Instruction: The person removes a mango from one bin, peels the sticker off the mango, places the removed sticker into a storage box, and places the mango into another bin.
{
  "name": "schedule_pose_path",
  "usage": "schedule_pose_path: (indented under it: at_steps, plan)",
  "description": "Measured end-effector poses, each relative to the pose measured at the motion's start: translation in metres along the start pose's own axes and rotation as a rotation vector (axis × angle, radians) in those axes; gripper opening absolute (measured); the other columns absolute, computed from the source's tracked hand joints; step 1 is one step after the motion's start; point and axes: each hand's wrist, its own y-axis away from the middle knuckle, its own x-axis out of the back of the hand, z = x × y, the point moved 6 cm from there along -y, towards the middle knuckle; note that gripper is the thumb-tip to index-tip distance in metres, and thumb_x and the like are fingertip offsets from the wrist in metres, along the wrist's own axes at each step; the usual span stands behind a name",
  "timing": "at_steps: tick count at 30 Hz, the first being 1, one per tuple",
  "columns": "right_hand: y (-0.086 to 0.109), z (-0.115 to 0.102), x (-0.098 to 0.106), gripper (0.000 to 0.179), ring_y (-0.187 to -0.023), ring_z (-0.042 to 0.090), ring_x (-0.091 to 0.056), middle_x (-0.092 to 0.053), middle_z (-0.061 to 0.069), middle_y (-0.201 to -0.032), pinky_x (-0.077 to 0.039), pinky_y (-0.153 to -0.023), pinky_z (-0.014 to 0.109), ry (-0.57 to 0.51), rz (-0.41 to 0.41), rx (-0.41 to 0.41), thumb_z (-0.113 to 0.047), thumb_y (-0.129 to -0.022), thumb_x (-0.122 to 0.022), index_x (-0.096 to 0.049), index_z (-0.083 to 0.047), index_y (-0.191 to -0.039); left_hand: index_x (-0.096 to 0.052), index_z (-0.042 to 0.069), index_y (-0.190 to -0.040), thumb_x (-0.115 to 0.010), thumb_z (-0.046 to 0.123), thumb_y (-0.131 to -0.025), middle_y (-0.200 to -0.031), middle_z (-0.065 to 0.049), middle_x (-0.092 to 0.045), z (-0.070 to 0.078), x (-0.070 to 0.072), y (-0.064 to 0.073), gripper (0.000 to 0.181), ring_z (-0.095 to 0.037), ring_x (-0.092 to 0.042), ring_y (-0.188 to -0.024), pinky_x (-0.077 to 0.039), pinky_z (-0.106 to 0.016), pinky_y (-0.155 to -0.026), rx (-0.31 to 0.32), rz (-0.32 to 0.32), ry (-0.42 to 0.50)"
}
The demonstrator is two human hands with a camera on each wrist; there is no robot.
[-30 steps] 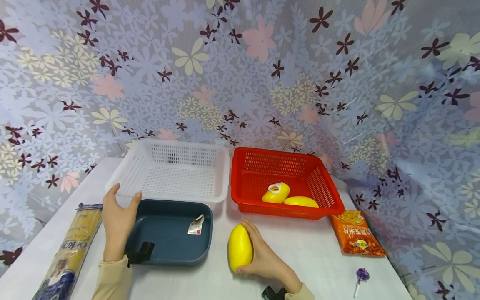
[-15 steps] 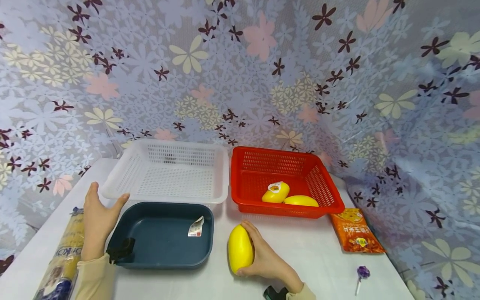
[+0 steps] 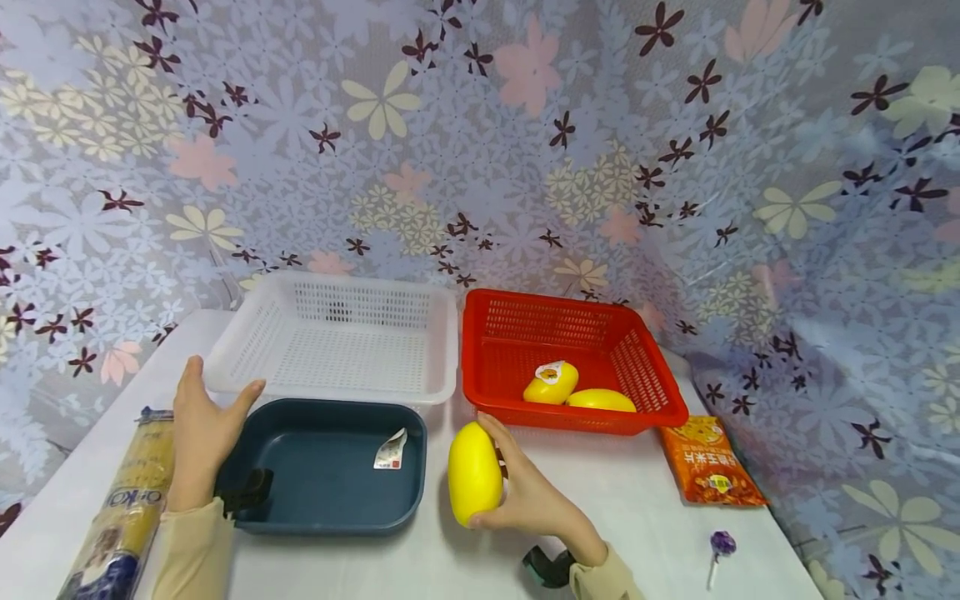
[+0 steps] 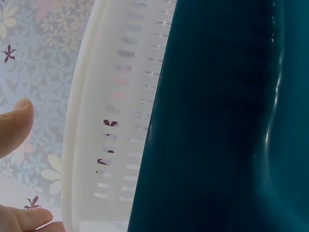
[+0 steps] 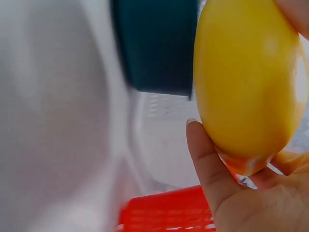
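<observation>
My right hand (image 3: 528, 492) grips a smooth yellow mango (image 3: 475, 473) between thumb and fingers, in front of the red basket (image 3: 660, 400). In the right wrist view the mango (image 5: 246, 82) fills the upper right, with fingers (image 5: 205, 159) around its lower end. Two more yellow mangoes (image 3: 551, 385) lie in the red basket, one bearing a sticker. My left hand (image 3: 204, 433) holds nothing; its thumb and fingers are spread apart. It hovers at the left side of a dark blue tray (image 3: 330, 525), near the white basket's front left corner. The left wrist view shows its thumb (image 4: 17, 125).
The white basket (image 3: 442, 350) stands behind the tray, with the red basket to its right. A long pack of noodles (image 3: 123, 508) lies at the left edge. At right are an orange snack bag (image 3: 712, 467) and a purple lollipop (image 3: 722, 546). A flowered cloth hangs behind.
My left hand has moved left, uncovering more of the tray's left end. My right hand has risen slightly with the mango and shifted a little left.
</observation>
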Motion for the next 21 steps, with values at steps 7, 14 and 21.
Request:
schedule_pose_path:
  at_steps: [7, 14, 21]
  plan:
    - [-0.022, -0.023, 0.008, 0.116, -0.132, 0.031, -0.039, -0.011, 0.004, -0.162, -0.043, -0.102, 0.051, -0.052, -0.012, 0.036, -0.024, -0.067, -0.087, -0.011, -0.021, -0.155, -0.007, -0.005, -0.153, -0.067, 0.033, -0.09, -0.154, -0.036, -0.018, -0.002, -0.003, -0.002, 0.095, -0.053, -0.025, -0.138, -0.023, -0.065, -0.11, -0.013, -0.026, -0.034]
    - [-0.044, -0.036, 0.008, 0.113, -0.135, 0.028, -0.036, -0.01, -0.001, -0.162, -0.041, -0.106, 0.049, -0.073, -0.03, 0.067, -0.021, -0.069, -0.084, -0.011, -0.019, -0.155, -0.007, -0.007, -0.152, -0.067, 0.03, -0.09, -0.144, -0.04, -0.027, -0.001, -0.006, -0.005, 0.094, -0.053, -0.034, -0.125, -0.028, -0.066, -0.102, -0.042, -0.049, -0.056]
    - [-0.059, -0.039, 0.009, 0.113, -0.135, 0.029, -0.036, -0.011, 0.0, -0.162, -0.04, -0.109, 0.049, -0.066, -0.01, 0.084, -0.021, -0.069, -0.084, -0.011, -0.018, -0.156, -0.001, -0.008, -0.152, -0.065, 0.034, -0.091, -0.155, -0.038, -0.01, 0.001, -0.007, -0.005, 0.098, -0.053, -0.018, -0.141, -0.018, -0.065, -0.113, -0.029, -0.085, -0.06]
